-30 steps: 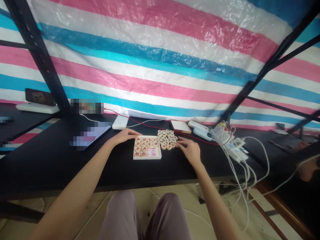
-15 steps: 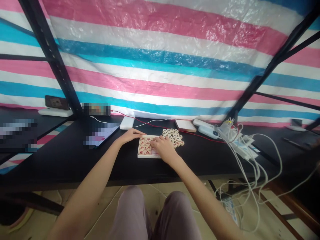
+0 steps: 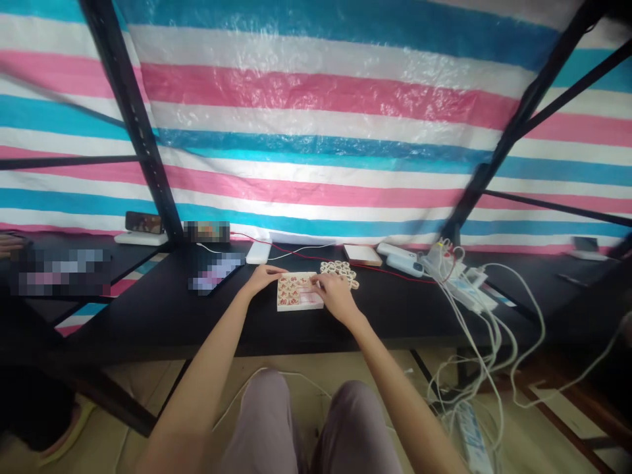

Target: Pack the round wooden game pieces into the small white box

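A shallow white box (image 3: 300, 307) sits on the black table, part-filled with round xiangqi pieces (image 3: 289, 293) marked in red characters. Its lower right part shows a pinkish-white floor. My left hand (image 3: 264, 280) grips the box at its back left corner. Over the right side is my right hand (image 3: 336, 296), its fingers drawn together near the back row; whatever they pinch is hidden. Just behind that hand lies a cluster of loose xiangqi pieces (image 3: 338, 267), partly covered by it.
A white-bordered box lid (image 3: 363, 255) lies behind the pieces. Left are a phone (image 3: 217, 271) and a white power bank (image 3: 259, 251). White devices (image 3: 405, 264) and a power strip (image 3: 467, 289) with tangled cables stand right. A red cable crosses the back. Another person's hand (image 3: 8, 245) shows far left.
My right hand has shifted right and back over the box, uncovering part of its floor and another piece in the back row. My left hand stays at the corner. The view has tilted up.
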Tool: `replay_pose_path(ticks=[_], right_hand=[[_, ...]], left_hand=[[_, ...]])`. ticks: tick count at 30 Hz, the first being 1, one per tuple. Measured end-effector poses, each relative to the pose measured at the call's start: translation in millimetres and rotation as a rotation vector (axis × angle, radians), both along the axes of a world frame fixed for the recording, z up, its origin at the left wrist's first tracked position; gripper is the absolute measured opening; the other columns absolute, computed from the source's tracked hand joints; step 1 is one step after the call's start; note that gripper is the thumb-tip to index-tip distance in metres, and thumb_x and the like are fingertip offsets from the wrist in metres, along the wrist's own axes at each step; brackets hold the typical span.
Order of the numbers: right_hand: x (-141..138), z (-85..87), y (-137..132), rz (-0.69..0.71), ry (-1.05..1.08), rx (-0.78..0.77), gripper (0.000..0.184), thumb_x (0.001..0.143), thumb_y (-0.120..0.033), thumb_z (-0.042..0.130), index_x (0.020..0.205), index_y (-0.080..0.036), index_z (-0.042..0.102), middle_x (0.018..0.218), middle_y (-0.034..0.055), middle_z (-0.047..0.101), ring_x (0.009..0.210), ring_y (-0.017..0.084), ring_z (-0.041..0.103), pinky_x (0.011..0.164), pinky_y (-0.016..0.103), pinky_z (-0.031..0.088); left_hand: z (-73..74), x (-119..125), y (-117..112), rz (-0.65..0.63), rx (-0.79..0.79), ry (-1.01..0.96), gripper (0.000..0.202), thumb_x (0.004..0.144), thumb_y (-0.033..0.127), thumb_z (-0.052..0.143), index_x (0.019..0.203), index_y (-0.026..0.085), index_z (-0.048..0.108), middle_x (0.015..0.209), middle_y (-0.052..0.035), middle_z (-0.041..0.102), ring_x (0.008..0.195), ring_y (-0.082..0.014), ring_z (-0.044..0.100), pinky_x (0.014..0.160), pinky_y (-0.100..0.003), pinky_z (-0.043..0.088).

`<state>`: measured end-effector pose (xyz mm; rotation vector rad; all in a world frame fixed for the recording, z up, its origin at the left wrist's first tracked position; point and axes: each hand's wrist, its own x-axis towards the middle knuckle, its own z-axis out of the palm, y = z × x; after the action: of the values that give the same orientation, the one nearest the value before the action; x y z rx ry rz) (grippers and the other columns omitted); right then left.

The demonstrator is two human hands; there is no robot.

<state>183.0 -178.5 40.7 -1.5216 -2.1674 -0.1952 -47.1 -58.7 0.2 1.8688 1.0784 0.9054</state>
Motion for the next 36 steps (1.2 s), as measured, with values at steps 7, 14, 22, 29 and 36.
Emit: replay_pose_path(ticks=[7, 14, 22, 29, 36], right_hand=[[44, -15.1, -30, -0.108, 0.082, 0.066, 0.016, 0.087, -0.032, 0.051, 0.082, -0.022, 0.062, 0.086, 0.0012, 0.067, 0.085, 0.016, 0.053, 0.073, 0.029, 0.023], [43, -27.0, -27, -0.105, -0.037, 0.132, 0.017, 0.088, -0.027, 0.051, 0.085, -0.025, 0.067, 0.098, 0.0023, 0.065, 0.093, 0.018, 0.048, 0.071, 0.031, 0.023], [24, -13.4, -24, -0.057, -0.127, 0.091, 0.025, 0.089, -0.024, 0.046, 0.109, -0.028, 0.06, 0.108, 0.0036, 0.059, 0.098, 0.017, 0.047, 0.078, 0.031, 0.028], [-15, 5.3, -4, -0.057, -0.378, -0.055, 0.02, 0.086, -0.022, 0.048, 0.09, -0.017, 0.067, 0.094, 0.0107, 0.063, 0.093, 0.023, 0.05, 0.081, 0.037, 0.028], [-20, -1.1, 0, -0.052, -0.223, -0.102, 0.015, 0.08, -0.024, 0.054, 0.086, -0.021, 0.068, 0.087, 0.006, 0.067, 0.092, 0.022, 0.052, 0.082, 0.038, 0.025]], left_hand=[[2.3, 1, -17, 0.103, 0.064, 0.033, 0.039, 0.065, 0.043, 0.063, 0.093, 0.017, 0.07, 0.099, -0.0073, 0.067, 0.093, -0.0238, 0.06, 0.086, -0.032, 0.043], [-0.7, -1, -21, 0.196, 0.154, 0.109, 0.032, 0.069, 0.042, 0.056, 0.084, 0.017, 0.07, 0.093, -0.0067, 0.067, 0.09, -0.0225, 0.059, 0.085, -0.032, 0.043], [3.0, 0, -22, 0.119, 0.096, 0.112, 0.033, 0.071, 0.043, 0.056, 0.088, 0.018, 0.07, 0.098, -0.0067, 0.066, 0.096, -0.0232, 0.058, 0.089, -0.033, 0.04], [4.6, 0, -25, 0.111, 0.109, 0.132, 0.033, 0.071, 0.041, 0.057, 0.09, 0.017, 0.07, 0.098, -0.0068, 0.067, 0.094, -0.0226, 0.059, 0.089, -0.032, 0.04], [2.8, 1, -24, 0.132, 0.103, 0.131, 0.033, 0.071, 0.04, 0.056, 0.088, 0.016, 0.07, 0.094, -0.0066, 0.066, 0.087, -0.0215, 0.059, 0.083, -0.032, 0.043]])
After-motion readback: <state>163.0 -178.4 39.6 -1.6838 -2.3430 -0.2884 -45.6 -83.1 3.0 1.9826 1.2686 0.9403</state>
